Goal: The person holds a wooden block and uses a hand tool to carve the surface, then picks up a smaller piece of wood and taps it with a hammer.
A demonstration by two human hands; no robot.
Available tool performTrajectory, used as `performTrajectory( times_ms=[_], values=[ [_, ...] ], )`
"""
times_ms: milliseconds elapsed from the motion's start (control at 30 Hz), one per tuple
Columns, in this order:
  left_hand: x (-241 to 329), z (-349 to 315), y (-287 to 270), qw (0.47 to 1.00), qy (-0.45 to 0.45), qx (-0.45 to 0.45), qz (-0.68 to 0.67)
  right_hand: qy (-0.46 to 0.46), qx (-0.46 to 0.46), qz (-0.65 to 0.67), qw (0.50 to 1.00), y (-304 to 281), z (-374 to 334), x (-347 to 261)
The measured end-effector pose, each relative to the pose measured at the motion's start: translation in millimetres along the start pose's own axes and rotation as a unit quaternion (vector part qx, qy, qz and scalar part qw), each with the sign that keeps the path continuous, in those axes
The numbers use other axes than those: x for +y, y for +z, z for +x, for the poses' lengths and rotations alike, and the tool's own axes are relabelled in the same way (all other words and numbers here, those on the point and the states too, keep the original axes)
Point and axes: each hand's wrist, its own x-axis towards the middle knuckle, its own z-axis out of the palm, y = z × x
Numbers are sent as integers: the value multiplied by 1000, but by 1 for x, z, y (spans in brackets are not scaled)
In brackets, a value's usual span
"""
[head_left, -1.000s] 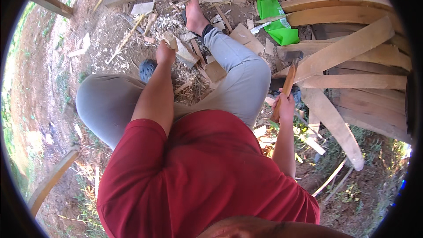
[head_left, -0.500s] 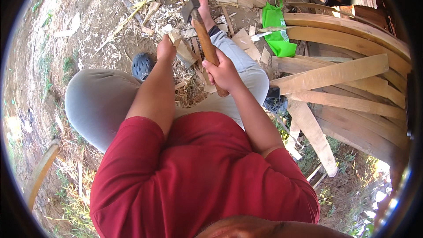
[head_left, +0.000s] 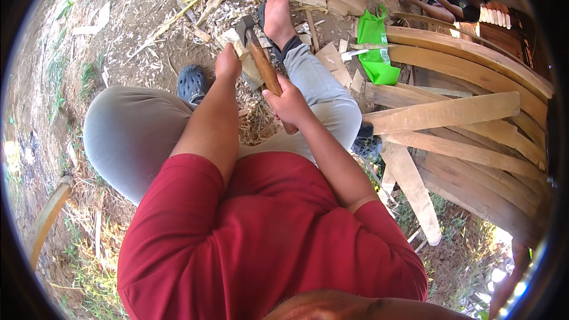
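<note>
while gripping a wooden-handled tool [head_left: 262, 59] with the right hand [head_left: 288, 102], closed round its lower part, also clasps a pale wood block [head_left: 228, 37] with the left hand [head_left: 227, 64]. has that block out in front, to the left of a bare foot [head_left: 278, 21], with the tool's dark metal head [head_left: 245, 28] right beside it; cannot tell whether touching. sits in grey trousers [head_left: 133, 136] and a red shirt [head_left: 278, 219], with a dark clog [head_left: 192, 84] left of the left hand. has wood shavings [head_left: 184, 35] strewn over the dirt [head_left: 139, 12] ahead, around the block. to the right of the trousers, has long curved boards [head_left: 450, 114] piled and crossing one another, with a bright green bag [head_left: 379, 70] beside their upper left ends. past those boards, well apart, has another person [head_left: 472, 10] in view.
</note>
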Motion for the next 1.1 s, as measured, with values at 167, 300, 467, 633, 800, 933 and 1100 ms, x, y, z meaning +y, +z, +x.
performTrajectory(
  times_ms=[167, 300, 467, 633, 800, 933, 1100],
  values=[
    [-7, 3, 3, 1000, 1, -8, -1, -39, 16, 2, 999, 7, -3, 7],
    [-5, 0, 3, 1000, 7, 11, -7, 23, -6, 19, 1000, 0, -18, -15],
    [-6, 1, 3, 1000, 5, 0, -1, -31, 31, -49, 998, 1, -10, -5],
    [-6, 3, 3, 1000, 0, -7, 21, 2, 16, -34, 999, 1, -7, -11],
    [4, -8, -9, 998, -5, -43, 41, 20, 10, -26, 999, -1, -13, -16],
    [10, -21, -22, 998, 47, -12, 45, -42, 38, -40, 998, 10, -2, 14],
    [47, -42, -55, 993, 105, 32, 38, -72, 57, -37, 995, 15, 4, 31]
  ],
)
